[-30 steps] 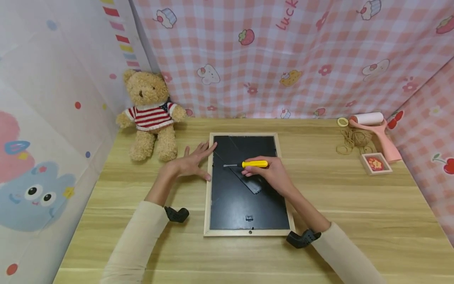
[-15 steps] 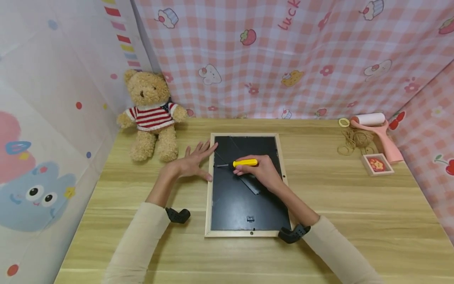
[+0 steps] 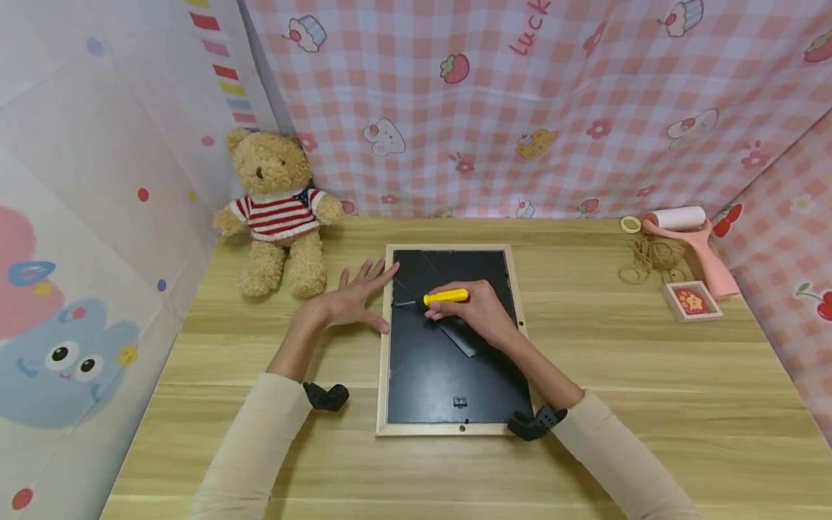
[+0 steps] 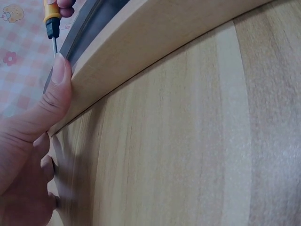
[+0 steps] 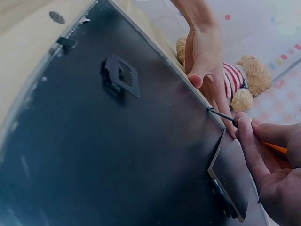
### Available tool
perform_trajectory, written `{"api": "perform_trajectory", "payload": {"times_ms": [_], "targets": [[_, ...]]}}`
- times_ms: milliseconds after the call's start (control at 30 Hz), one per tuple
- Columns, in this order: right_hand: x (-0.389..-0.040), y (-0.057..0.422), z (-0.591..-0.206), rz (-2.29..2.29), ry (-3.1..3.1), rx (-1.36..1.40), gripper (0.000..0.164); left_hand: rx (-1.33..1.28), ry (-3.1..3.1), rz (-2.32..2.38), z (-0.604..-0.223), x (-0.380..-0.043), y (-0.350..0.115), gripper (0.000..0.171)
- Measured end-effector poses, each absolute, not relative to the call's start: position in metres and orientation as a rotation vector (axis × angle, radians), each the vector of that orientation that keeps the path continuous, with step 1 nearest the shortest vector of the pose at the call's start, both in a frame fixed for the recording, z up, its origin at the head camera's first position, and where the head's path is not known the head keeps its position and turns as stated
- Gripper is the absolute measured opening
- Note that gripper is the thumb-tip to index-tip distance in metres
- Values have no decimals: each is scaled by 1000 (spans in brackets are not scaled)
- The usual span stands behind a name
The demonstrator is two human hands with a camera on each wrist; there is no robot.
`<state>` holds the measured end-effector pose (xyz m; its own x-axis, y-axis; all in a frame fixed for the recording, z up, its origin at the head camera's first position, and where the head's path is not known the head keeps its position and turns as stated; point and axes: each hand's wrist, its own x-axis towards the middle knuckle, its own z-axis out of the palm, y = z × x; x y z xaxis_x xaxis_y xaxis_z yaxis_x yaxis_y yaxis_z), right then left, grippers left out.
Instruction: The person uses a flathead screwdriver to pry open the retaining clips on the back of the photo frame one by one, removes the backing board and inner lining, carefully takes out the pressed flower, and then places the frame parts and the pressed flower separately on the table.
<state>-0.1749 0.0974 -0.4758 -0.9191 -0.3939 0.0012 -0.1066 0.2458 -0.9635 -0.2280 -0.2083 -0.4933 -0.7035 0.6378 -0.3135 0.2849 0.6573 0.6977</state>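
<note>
A picture frame (image 3: pixel 383 383) with a pale wooden border lies face down on the table. Its black backing board (image 3: pixel 429 383) carries a slanting stand leg (image 3: pixel 458 338) and a small hanger (image 3: pixel 459 401). My right hand (image 3: pixel 479 310) grips a yellow-handled screwdriver (image 3: pixel 448 296) over the board. In the right wrist view, the screwdriver shaft (image 5: pixel 222 115) ends at the inner edge of the frame's left side. My left hand (image 3: pixel 349 302) spreads its fingers along that side, with thumb (image 4: pixel 59 80) and a fingertip touching the wood.
A teddy bear (image 3: pixel 276 209) in a striped sweater sits at the back left. At the back right lie a pink lint roller (image 3: pixel 705 253), twine (image 3: pixel 664 253), a yellow ring (image 3: pixel 630 224) and a small box (image 3: pixel 692 301). Patterned cloth (image 3: pixel 494 130) hangs behind the table.
My right hand has carried the screwdriver leftward across the backing board, bringing its tip to the frame's left inner edge. The left hand has stayed in place on the frame.
</note>
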Motion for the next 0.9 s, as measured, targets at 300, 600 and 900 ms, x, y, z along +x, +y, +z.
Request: {"api": "perform_trajectory", "payload": {"times_ms": [300,600,900], "targets": [[-177,92,-467,-1585,2423,-534,24,696,2339,836,-496,-229,-207,134],[-185,69,-441,-1363,2548,-720,20,700,2344,850,-511,-236,-210,138],[-192,49,-420,-1248,2511,-832,17,706,2344,855,-522,-242,-213,138]]}}
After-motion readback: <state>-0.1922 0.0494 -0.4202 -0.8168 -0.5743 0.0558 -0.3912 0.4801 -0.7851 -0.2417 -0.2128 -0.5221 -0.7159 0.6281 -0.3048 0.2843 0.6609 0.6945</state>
